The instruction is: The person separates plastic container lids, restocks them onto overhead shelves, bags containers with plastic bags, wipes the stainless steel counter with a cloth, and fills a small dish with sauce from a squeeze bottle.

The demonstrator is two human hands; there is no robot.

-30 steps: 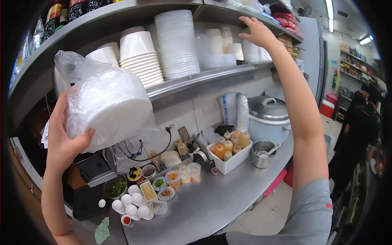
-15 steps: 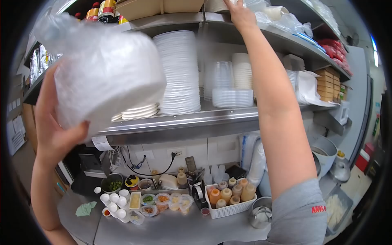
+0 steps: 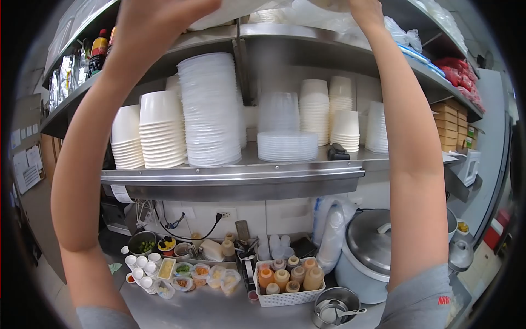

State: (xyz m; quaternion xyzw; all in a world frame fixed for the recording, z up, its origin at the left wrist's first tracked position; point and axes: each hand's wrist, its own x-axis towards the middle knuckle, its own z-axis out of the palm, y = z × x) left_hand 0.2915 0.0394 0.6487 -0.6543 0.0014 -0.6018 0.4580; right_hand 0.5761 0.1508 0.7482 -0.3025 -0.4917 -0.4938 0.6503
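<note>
White pkg (image 3: pixel 235 12) by L hand (image 3: pixel 156 21) | R hand (image 3: pixel 365 11) | all top-cropped | grip x2: can't tell

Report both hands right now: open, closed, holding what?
Left hand: thumb at a whitish bundle; fingers cut off by the top edge, grip cannot be told.
Right hand: raised at the upper shelf, cut off too; open or closed cannot be told.

Short grey sleeves (image 3: pixel 416 293), red lettering (image 3: pixel 444 300)

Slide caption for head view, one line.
Left hand at a white package and right hand, both raised by the upper shelf, above stacked cups and a basket of bottles.
</note>
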